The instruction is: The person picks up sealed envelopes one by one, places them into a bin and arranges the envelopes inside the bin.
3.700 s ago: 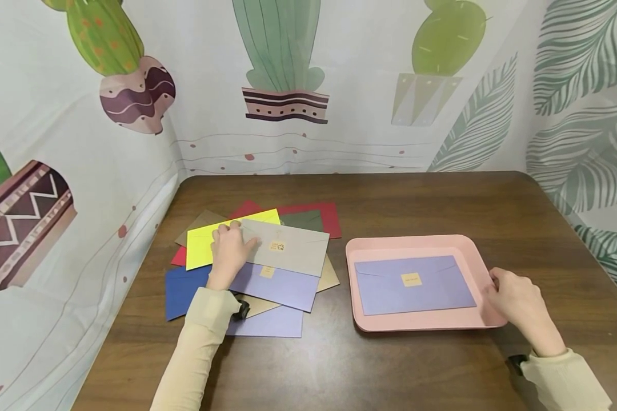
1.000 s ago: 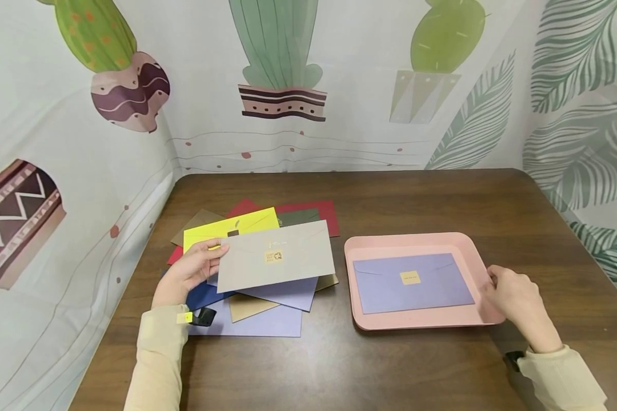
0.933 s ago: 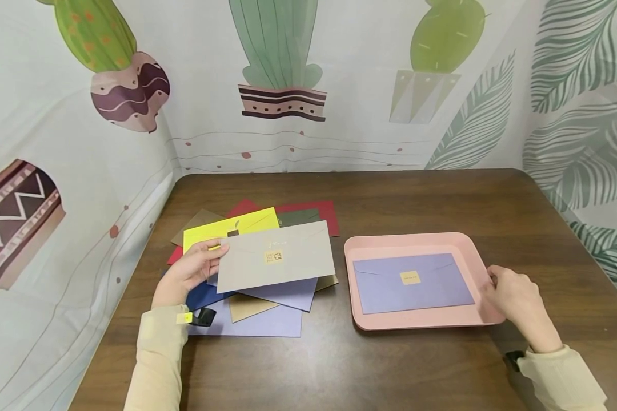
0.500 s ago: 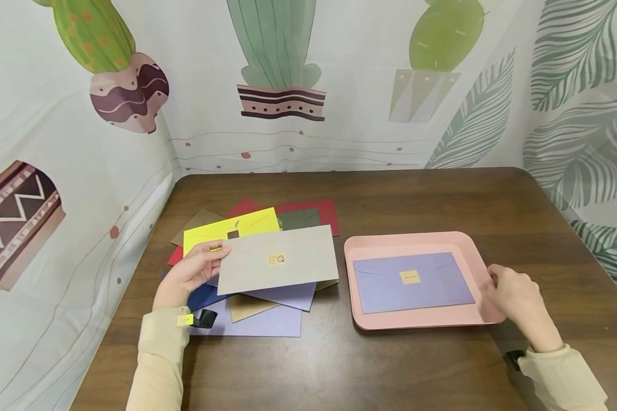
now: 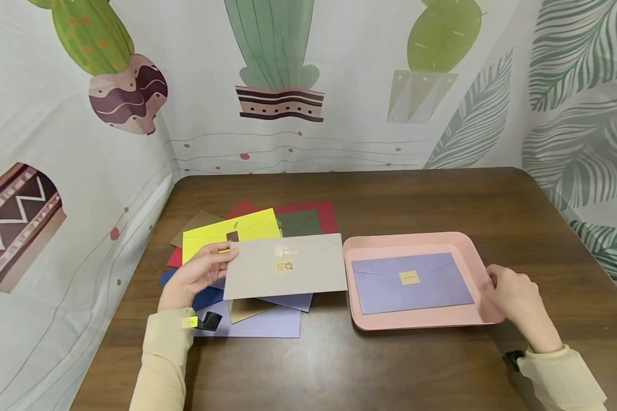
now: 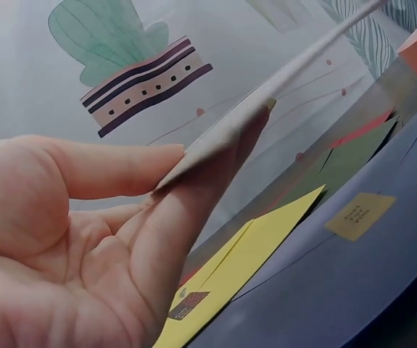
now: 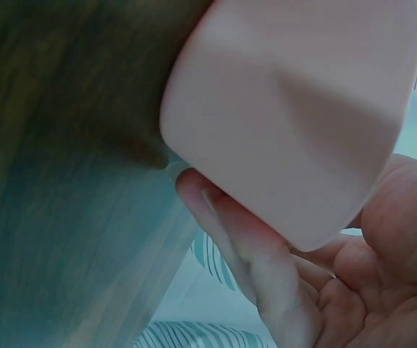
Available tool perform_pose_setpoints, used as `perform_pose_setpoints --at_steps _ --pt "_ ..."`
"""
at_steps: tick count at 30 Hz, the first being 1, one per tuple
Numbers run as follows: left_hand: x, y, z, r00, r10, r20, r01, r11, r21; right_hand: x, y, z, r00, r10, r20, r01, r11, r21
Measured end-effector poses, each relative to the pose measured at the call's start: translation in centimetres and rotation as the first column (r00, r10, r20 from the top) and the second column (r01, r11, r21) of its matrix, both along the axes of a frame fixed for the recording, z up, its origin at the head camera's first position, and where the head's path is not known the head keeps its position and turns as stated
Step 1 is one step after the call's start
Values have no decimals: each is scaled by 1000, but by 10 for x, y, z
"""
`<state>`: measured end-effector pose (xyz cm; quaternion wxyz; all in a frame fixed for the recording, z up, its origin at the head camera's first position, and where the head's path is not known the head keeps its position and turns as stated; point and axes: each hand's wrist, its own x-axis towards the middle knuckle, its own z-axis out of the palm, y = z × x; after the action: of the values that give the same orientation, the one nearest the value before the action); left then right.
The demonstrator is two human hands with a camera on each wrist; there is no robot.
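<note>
My left hand [image 5: 197, 273] pinches a light grey envelope [image 5: 308, 279] by its left end, thumb on top and fingers beneath. In the left wrist view the thumb [image 6: 121, 167] presses on the raised envelope's edge. The grey envelope is above the pile, its right edge right at the left rim of the pink tray [image 5: 416, 321]. A purple envelope [image 5: 437, 285] with a tan sticker lies flat in that tray. At the tray's right side my right hand [image 5: 516, 299] grips the rim; in the right wrist view its fingers [image 7: 244, 239] curl under the tray's edge.
The pile under the grey envelope has a yellow envelope [image 5: 200, 242], a dark green one [image 5: 300, 222], red ones [image 5: 328, 214], a blue one [image 5: 205, 298], a tan one [image 5: 244, 311] and a purple one [image 5: 283, 328]. A brown wooden table [image 5: 391, 371] carries everything; a cactus-print cloth [image 5: 360, 142] hangs behind.
Earlier my left hand reached onto the grey envelope on the pile, then lifted it by its left end. Lately it has moved right toward the tray. The right hand stays at the tray's rim.
</note>
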<state>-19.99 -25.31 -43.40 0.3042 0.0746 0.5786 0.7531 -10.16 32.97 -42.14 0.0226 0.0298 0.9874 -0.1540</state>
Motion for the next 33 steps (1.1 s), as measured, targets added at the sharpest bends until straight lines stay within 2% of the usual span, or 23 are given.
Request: perform_pose_setpoints --at_steps 7,13,21,25,29,33 --pt "0 5 0 1000 -27 -14 27 999 -30 1 -1 -1 999 7 -31 -7 1000 0" --pt "-1 8 -1 998 -65 -22 65 998 -20 1 -1 -3 998 11 -63 -11 1000 2" --pt "-2 12 -4 989 -123 -77 120 992 -33 0 -1 -2 999 4 -43 -4 1000 3" --pt "-3 13 -5 982 -157 -101 158 987 9 -1 -2 -1 999 0 -32 1 1000 7" --pt "-1 17 -5 982 -159 -103 161 987 9 -1 -2 -1 1000 -4 -21 4 1000 13" --pt "3 22 -3 988 -134 -74 133 991 -17 -1 -1 -1 1000 -3 -16 3 1000 16"
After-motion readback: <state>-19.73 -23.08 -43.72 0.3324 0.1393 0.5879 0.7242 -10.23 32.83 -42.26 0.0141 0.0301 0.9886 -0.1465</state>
